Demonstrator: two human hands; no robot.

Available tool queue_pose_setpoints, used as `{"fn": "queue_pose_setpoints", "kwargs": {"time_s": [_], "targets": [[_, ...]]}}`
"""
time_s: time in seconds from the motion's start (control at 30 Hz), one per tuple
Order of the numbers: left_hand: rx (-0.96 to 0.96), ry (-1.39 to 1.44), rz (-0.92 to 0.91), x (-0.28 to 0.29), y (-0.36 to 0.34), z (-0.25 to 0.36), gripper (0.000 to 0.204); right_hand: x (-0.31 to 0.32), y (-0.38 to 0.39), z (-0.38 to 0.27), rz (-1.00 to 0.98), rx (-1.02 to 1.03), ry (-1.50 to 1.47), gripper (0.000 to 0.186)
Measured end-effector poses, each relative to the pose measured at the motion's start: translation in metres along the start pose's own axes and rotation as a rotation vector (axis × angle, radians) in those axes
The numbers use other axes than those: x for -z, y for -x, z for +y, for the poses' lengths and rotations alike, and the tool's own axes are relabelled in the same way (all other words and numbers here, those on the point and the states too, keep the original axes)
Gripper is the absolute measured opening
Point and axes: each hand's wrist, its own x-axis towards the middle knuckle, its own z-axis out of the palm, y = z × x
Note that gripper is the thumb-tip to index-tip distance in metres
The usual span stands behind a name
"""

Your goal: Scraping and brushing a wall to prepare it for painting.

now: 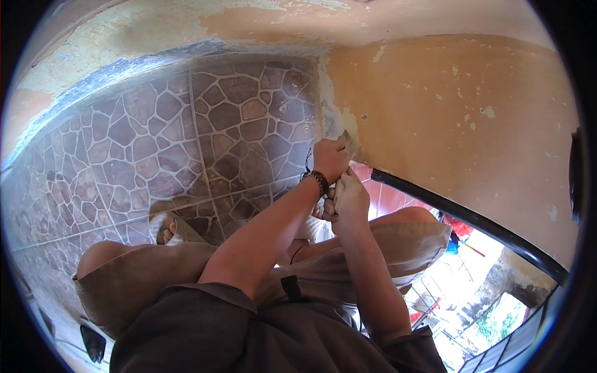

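Note:
My left hand [331, 158], with a dark braided bracelet at the wrist, is closed near the wall corner. From its top pokes the tip of a small flat grey scraper blade [344, 135], close against the peeling lower wall [336, 112]. Just below it, touching or nearly touching, is my right hand [351, 198], its fingers curled in. Whatever lies inside the right fist is hidden; I cannot tell whether it grips the same tool's handle.
An orange wall [448, 105] with chipped paint rises on the right, ending at a black door-frame edge [472, 217]. Stone-patterned floor tiles [143, 137] spread left. My bent knees and a sandalled foot [168, 231] are beneath my arms. Bright clutter shows through the doorway.

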Motion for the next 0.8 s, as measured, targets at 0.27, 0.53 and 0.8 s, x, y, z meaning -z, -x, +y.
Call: {"fn": "queue_pose_setpoints", "kwargs": {"time_s": [0.27, 0.53, 0.8], "targets": [[0.011, 0.029, 0.075, -0.003, -0.004, -0.001, 0.021, 0.009, -0.009, -0.002, 0.017, -0.045, 0.090, 0.036], [-0.052, -0.101, 0.125, -0.017, 0.014, 0.001, 0.021, 0.033, 0.001, 0.006, 0.002, -0.030, 0.104, 0.035], [-0.070, -0.152, 0.048, -0.019, 0.026, 0.010, 0.023, 0.042, 0.006, 0.017, 0.018, 0.013, 0.048, 0.034]]}}
